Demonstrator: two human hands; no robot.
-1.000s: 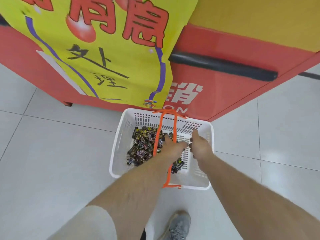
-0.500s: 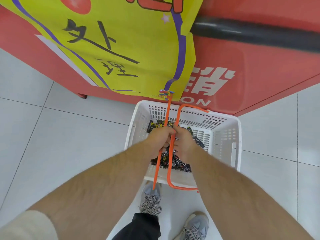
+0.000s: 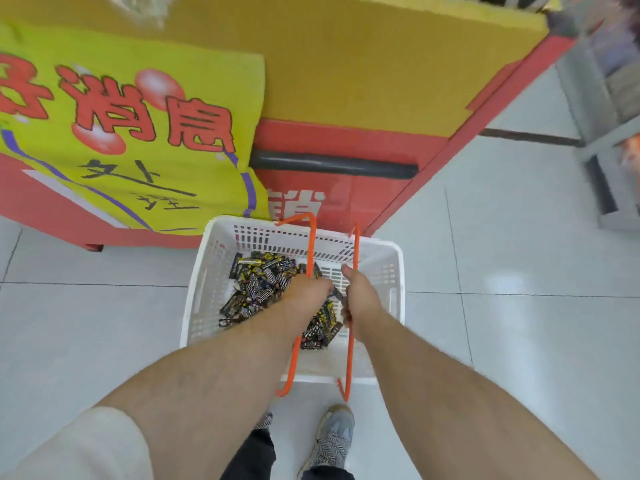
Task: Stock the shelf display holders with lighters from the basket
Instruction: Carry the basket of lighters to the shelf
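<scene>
Hands gripped one orange handle each: the left hand [image 3: 306, 289] the left handle [image 3: 309, 258], the right hand [image 3: 360, 296] the right handle [image 3: 352, 344]. Lifting the white basket [image 3: 204, 285] level would keep the lighters [image 3: 263, 282], heaped inside, from sliding.

The left hand [image 3: 306, 289] covers part of the lighters [image 3: 258, 282], and its fingers are hidden. The right hand's [image 3: 360, 296] fingers curl out of sight. The shelving [image 3: 609, 109] at right is blurred and cropped. The poster [image 3: 121, 133] runs off left.
</scene>
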